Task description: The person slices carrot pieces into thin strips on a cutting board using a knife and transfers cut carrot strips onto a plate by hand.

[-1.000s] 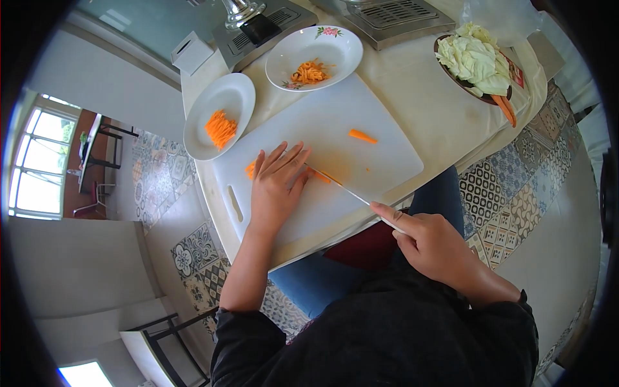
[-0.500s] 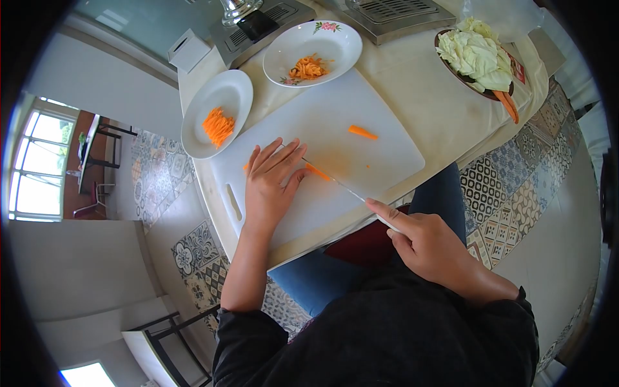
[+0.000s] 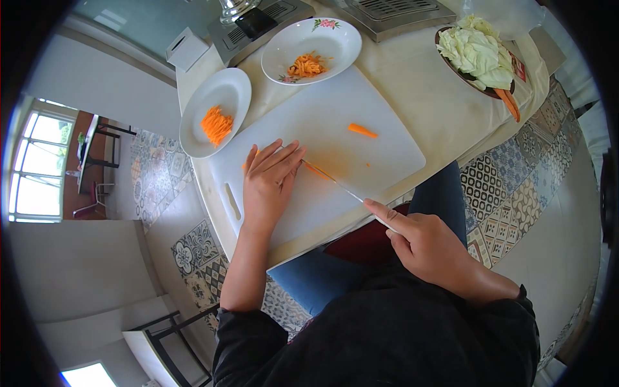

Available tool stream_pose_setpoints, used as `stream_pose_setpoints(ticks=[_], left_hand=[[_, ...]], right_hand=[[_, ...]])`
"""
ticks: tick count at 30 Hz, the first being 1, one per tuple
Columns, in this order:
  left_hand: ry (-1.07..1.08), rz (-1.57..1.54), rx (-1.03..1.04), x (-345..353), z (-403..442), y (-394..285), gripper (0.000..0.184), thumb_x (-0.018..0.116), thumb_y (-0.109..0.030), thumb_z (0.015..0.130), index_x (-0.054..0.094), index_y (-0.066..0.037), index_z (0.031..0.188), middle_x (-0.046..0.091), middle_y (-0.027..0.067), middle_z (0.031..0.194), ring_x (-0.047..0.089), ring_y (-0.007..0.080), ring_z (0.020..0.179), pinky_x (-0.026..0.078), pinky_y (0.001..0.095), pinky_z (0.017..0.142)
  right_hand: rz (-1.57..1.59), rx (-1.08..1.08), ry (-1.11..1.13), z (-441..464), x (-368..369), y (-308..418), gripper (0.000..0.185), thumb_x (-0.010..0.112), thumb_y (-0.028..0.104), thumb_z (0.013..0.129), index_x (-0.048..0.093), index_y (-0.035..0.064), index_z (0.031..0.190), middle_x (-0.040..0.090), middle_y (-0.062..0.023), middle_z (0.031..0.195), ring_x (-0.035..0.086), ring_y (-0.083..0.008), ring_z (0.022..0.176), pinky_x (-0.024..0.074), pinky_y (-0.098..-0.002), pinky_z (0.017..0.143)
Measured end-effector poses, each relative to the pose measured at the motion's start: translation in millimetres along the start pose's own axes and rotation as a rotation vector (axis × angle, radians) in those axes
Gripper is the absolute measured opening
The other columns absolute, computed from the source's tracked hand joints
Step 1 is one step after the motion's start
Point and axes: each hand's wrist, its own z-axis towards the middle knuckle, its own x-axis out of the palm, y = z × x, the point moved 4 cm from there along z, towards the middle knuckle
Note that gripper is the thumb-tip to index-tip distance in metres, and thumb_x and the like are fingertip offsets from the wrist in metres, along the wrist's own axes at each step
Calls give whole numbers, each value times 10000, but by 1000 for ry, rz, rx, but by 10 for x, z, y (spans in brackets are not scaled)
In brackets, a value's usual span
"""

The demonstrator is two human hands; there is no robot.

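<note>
On the white cutting board [image 3: 393,151], my left hand [image 3: 265,187] presses down over carrot [image 3: 314,170], its fingers stretched forward and close together. Much of that carrot is hidden under the hand, with orange bits showing past the fingers. My right hand [image 3: 429,248] is wrapped around the handle of a knife [image 3: 350,193], index finger along the top. The blade lies along the carrot, its tip by my left fingertips. Farther right on the board lies a separate carrot piece [image 3: 362,131]. Orange stain marks the board's middle.
A white plate [image 3: 192,132] holds carrot shreds [image 3: 216,125]. A flowered bowl [image 3: 351,46] holds more orange shreds [image 3: 307,65]. Cabbage [image 3: 478,55] and carrots [image 3: 508,103] sit in a brown bowl [image 3: 449,66] at right. Portable stoves [image 3: 394,14] and a white box [image 3: 187,50] stand behind.
My left thumb has drawn in from the carrot toward the fingers. The knife has shifted very slightly at the carrot. The plates and the loose carrot piece stay put.
</note>
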Motion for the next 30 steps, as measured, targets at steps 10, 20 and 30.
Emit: stream_pose_setpoints(ticks=[10, 20, 30], left_hand=[[-1, -1, -7, 5, -6, 13, 273, 730, -112, 876, 769, -199, 1132, 731, 1, 1205, 638, 257, 1200, 380, 541, 1108], [57, -111, -103, 47, -9, 4, 270, 688, -101, 923, 741, -139, 1185, 701, 69, 1262, 586, 310, 1295, 392, 526, 1126], [73, -105, -130, 46, 7, 104, 276, 664, -97, 940, 730, -136, 1204, 695, 80, 1267, 569, 309, 1315, 375, 533, 1140]], right_hand=[[16, -17, -5, 3, -3, 15, 628, 564, 41, 915, 427, 124, 1522, 634, -189, 706, 626, -381, 631, 518, -481, 602], [4, 95, 68, 19, 21, 54, 632, 573, 24, 916, 424, 112, 1523, 588, -197, 659, 600, -372, 606, 488, -482, 608], [-62, 29, 53, 111, 138, -43, 665, 562, 70, 915, 383, 136, 1553, 610, -215, 674, 626, -377, 576, 531, -480, 549]])
